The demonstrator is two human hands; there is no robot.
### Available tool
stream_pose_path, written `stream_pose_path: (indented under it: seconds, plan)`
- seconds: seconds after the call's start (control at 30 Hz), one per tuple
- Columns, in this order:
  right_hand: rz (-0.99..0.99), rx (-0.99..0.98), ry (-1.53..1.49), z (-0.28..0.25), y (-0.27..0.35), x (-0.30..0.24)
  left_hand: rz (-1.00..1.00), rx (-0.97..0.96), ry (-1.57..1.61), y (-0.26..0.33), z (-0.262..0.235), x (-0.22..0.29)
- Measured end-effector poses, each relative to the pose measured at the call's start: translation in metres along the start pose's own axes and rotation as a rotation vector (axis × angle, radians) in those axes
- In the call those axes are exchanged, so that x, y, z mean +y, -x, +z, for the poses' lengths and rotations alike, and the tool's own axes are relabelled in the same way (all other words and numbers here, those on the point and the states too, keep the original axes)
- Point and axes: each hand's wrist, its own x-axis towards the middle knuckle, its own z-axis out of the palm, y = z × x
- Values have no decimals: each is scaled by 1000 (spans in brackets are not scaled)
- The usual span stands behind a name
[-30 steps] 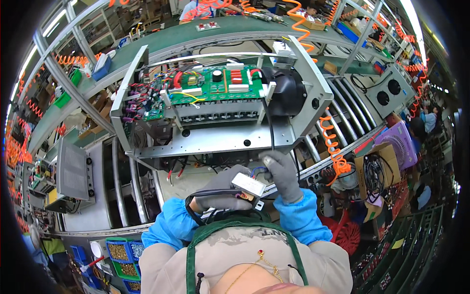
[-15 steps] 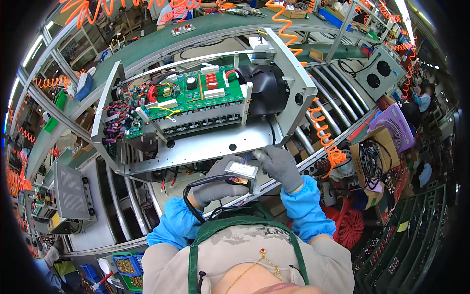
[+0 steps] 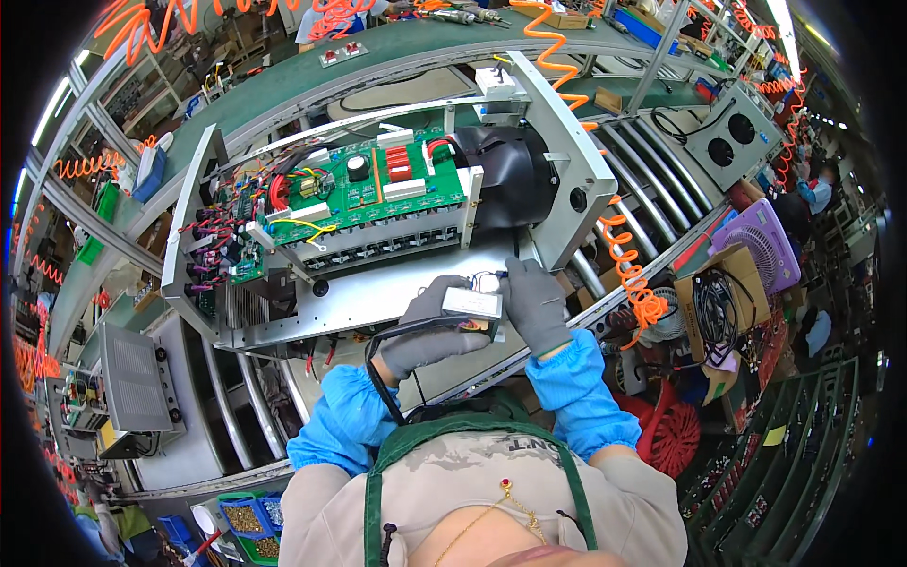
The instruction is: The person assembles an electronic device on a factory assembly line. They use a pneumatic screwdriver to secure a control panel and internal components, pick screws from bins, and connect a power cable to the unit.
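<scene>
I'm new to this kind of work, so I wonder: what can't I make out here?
Head view:
Whether the right hand grips anything: its own gloved fingers hide it.
Part of the left hand: behind the white-topped box.
The head of a co-worker: cut off by the upper edge.
Brass-coloured parts: too small to tell their shape.

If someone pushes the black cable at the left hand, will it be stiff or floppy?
The black cable would probably bend easily, since it loops back beside the left hand. It may spring back a little, because its curve looks smooth and unkinked.
</scene>
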Motion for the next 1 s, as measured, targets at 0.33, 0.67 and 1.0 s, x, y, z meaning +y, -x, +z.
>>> stream_pose_path:
  seconds: [0.33, 0.67, 1.0]
  plan:
    - [1, 125, -383, -6, 5, 1, 3, 7, 421, -64, 15, -24]
    - [-95, 295, -567, -19, 23, 6, 265, 83, -316, -74, 21, -32]
    - [119, 306, -445, -13, 29, 47, 410, 53, -406, -70, 18, -26]
